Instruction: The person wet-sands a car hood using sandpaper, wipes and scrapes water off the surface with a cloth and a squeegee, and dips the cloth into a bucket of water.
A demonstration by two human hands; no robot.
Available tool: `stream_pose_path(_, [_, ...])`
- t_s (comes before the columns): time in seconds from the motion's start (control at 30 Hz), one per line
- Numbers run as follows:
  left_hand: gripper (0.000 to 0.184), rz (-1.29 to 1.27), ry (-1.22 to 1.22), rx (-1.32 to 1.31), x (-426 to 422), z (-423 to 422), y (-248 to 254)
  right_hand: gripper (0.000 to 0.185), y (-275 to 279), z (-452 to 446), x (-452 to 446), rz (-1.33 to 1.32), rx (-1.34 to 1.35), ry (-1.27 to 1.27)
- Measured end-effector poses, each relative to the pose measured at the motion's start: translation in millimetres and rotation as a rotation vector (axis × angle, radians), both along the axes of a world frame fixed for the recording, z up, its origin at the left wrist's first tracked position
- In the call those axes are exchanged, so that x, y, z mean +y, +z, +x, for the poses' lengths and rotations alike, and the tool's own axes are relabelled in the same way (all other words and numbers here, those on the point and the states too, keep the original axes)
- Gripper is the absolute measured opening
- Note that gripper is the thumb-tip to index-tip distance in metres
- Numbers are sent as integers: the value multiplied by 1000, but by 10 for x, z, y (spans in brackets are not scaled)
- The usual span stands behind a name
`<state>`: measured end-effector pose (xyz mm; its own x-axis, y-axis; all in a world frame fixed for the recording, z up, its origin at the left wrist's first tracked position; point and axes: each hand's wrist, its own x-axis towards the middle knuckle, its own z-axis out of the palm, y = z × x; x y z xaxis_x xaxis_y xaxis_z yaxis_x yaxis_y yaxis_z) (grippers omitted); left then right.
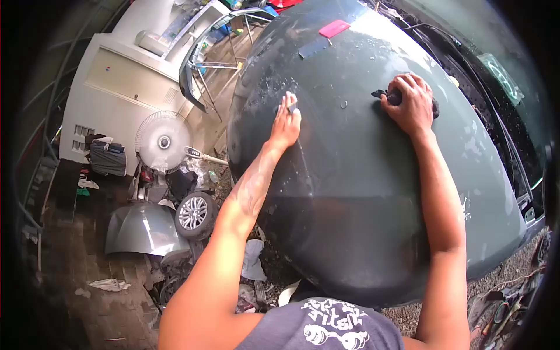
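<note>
A dark green-grey car hood, wet and marked with pale patches, spreads out in front of me. My left hand lies on its left side, pressing a small grey piece of sandpaper whose edge shows by the fingers. Wet streaks and droplets surround that hand. On the right half of the hood, my right hand is wrapped around a black wet cloth; most of it is hidden under the palm. Farther up the hood lie a pink rectangular pad and a blue-grey strip.
To the left stand a fan, a wheel and a loose silver body panel. A curved bumper piece rests on a metal stand at the upper left. The windshield edges the hood on the right.
</note>
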<state>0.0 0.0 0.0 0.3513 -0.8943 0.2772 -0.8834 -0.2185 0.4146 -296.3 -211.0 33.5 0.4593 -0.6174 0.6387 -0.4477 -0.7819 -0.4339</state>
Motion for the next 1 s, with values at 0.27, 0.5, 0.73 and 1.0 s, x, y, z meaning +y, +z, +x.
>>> stream_pose_path(0.27, [64, 65, -237, 29, 840, -884, 131, 22, 15, 30, 22, -45, -22, -7])
stream_pose_path(0.5, [57, 35, -204, 55, 960, -1429, 107, 24, 44, 30, 3, -27, 5, -6])
stream_pose_path(0.73, [58, -42, -21, -59, 6, -330, 7, 22, -14, -1, 66, -44, 36, 7])
stream_pose_path(1.0, [52, -39, -232, 76, 178, -691, 233, 21, 11, 41, 14, -47, 5, 11])
